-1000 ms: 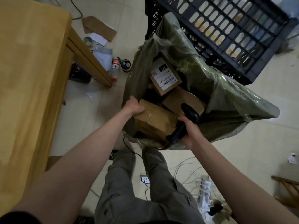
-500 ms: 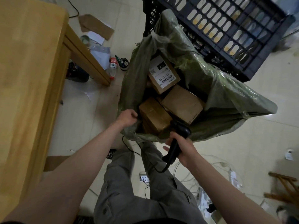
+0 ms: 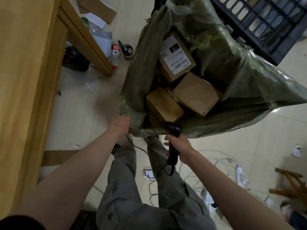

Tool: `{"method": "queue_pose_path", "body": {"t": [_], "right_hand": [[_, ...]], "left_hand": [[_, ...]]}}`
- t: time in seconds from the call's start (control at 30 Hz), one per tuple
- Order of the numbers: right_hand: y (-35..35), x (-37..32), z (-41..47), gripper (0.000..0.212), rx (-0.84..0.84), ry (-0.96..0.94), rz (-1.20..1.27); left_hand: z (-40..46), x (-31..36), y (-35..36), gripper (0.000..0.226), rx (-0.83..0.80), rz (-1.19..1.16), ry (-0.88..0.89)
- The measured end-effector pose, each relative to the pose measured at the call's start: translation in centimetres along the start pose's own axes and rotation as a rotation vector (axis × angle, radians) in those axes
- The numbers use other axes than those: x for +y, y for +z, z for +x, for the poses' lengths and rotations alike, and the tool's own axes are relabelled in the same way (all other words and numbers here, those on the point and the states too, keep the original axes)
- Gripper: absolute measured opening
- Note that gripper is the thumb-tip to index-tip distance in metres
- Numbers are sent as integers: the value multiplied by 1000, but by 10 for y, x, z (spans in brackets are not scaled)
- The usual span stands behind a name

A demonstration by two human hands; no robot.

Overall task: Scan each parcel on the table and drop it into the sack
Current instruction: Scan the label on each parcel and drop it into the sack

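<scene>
Three cardboard parcels show inside the green sack point(image 3: 232, 77), which stands open on the floor between the wooden table point(image 3: 25, 80) on the left and the black crate point(image 3: 265, 22) at the upper right. Deepest in the sack lies the labelled parcel point(image 3: 177, 55), its white label facing up; below it sit the plain parcel point(image 3: 196, 95) and, touching its left side, the taped parcel point(image 3: 163, 105) nearest the sack's near rim. At that rim the left hand point(image 3: 121, 125) grips the sack's edge with fingers curled over it. Just right of it, the right hand point(image 3: 180, 148) is wrapped around the handle of the black scanner point(image 3: 173, 140), head pointing toward the sack. On the floor by the table leg lies a plastic bottle point(image 3: 115, 55).
</scene>
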State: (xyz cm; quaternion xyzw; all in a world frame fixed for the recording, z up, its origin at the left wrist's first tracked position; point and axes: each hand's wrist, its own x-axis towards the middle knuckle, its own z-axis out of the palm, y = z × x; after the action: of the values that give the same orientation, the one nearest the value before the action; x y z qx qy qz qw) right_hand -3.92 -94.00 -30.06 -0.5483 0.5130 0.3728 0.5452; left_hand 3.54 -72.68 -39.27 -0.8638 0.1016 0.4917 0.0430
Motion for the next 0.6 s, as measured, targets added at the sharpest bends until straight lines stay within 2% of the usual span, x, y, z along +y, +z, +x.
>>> {"method": "queue_pose_path", "body": {"t": [0.13,0.27,0.4,0.43,0.5,0.6], "right_hand": [[-2,4,-10,16,18,-38,60],[-13,5,-35,26,-12,-20,150],[-17,3,-68,30,-56,-28,173],[-19,-1,-80,29,-79,-40,183],[-24,-15,-103,28,-141,-84,217],[-28,-49,-129,29,-263,-185,303]], "left_hand": [[-15,-14,-1,22,-71,-42,40],[-39,-31,-10,7,-95,-148,134],[-76,-38,-51,2,81,-159,170],[-89,-39,-68,7,130,-151,185],[-119,-45,-110,15,245,-121,206],[-168,-67,-164,9,430,-121,156]]}}
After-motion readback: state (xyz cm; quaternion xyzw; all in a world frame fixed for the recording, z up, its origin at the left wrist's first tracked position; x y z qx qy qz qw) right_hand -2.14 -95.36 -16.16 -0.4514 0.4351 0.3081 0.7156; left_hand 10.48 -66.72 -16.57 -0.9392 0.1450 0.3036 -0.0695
